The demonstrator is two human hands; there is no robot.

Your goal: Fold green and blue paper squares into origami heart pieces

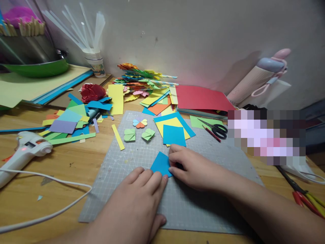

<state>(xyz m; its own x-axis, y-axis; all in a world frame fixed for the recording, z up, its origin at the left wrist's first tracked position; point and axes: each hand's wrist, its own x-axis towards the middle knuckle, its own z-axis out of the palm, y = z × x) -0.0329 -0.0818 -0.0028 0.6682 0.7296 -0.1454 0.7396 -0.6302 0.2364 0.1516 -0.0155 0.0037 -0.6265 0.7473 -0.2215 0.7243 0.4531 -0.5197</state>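
A small piece of blue paper [160,165] lies on the grey cutting mat [193,213], between my two hands. My left hand [142,193] rests palm down, its outstretched fingertips pressing the paper's lower left edge and the thumb apart on the mat. At the right edge, my right hand [188,164] is closed, pinching the paper between thumb and curled fingers. Just beyond is a blue square sheet [174,135] on top of a yellow sheet [159,128]. Two folded green paper pieces [130,135] and a multicoloured paper flower [140,122] lie farther up the mat.
A white glue gun [27,152] and its cord are at left, near paper scraps [63,123] and a red paper rose [92,92]. Black scissors [218,130] and a red pencil [212,133] lie right. Behind stand a red paper stack [203,98] and a straw cup [95,64].
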